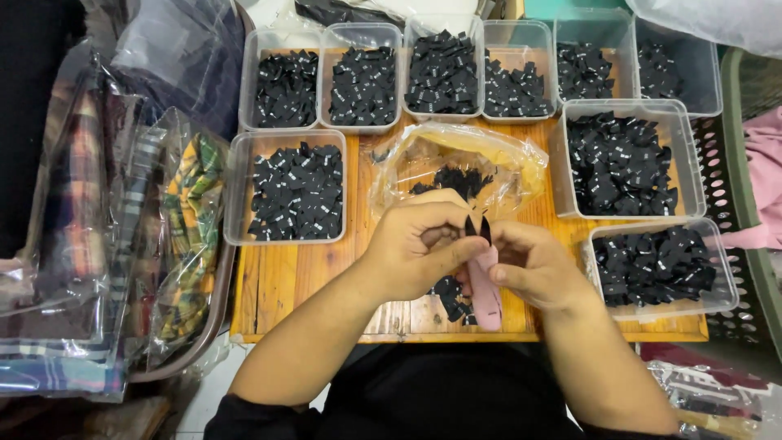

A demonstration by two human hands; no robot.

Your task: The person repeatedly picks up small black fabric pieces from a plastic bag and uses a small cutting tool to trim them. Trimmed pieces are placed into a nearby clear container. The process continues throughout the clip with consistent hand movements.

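Two hands meet over the front middle of a wooden surface (277, 281). Left hand (411, 244) is curled, fingers pinching a small black label (470, 225) at its tips. Right hand (533, 265) is closed around a pink thread snip (485, 292), its dark blade tip (485, 229) pointing up and touching or just beside the held label; exact contact too small to tell. Under the hands, a small heap of loose black labels (450, 297) lies on the wood.

Just behind the hands sits a crumpled clear plastic bag (456, 159) with more black labels inside. Nine clear plastic tubs ring the work spot, all holding black labels with tiny white marks: one at left (287, 189), six in a row along the back, starting with the far-left one (282, 81), a larger one at right (623, 159), and one at near right (660, 267) that hangs partly over the surface edge.

Far left, bagged plaid fabric (183, 236) is stacked in clear wrap beside the surface. Right edge shows a dark perforated basket (733, 212) with pink cloth (766, 175) beside it. The person's black sleeves (244, 420) show at bottom.
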